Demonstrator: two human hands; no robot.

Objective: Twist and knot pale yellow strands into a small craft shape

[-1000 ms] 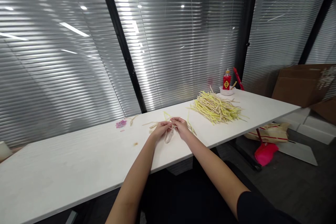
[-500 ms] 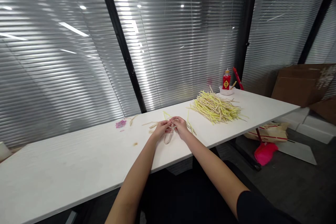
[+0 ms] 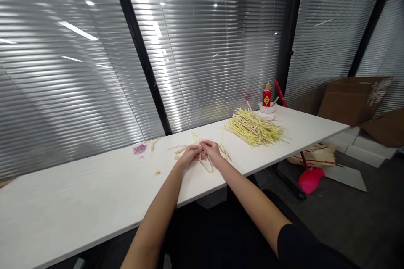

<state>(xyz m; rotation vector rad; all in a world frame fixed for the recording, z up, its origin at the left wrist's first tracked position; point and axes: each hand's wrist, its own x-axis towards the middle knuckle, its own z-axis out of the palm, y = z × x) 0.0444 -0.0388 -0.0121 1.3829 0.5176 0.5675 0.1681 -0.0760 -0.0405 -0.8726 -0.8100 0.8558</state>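
Note:
My left hand (image 3: pixel 190 154) and my right hand (image 3: pixel 211 149) meet over the white table, fingertips pinched together on a pale beige strand (image 3: pixel 207 167). The strand hangs in a loop below the fingers, its lower end near the tabletop. Around and behind my hands lie loose beige and yellow strands (image 3: pixel 224 150). To the right rests a large pile of yellow and beige strands (image 3: pixel 255 128). A small heap of pink and purple bands (image 3: pixel 139 149) sits on the left, with a beige piece (image 3: pixel 154 144) beside it.
Against the blinds, the white table (image 3: pixel 88 206) carries a red bottle (image 3: pixel 267 96) in a clear bowl (image 3: pixel 267 109) at the far right. A brown stain (image 3: pixel 158 172) marks the tabletop. Cardboard boxes (image 3: pixel 345 101), a bag (image 3: pixel 315 156) and a pink item (image 3: pixel 311 179) are beyond its right side.
The hanging loop has swung to the right and opened wider beneath my fingers. Both hands stay close together on the strand. The whole view has shifted slightly.

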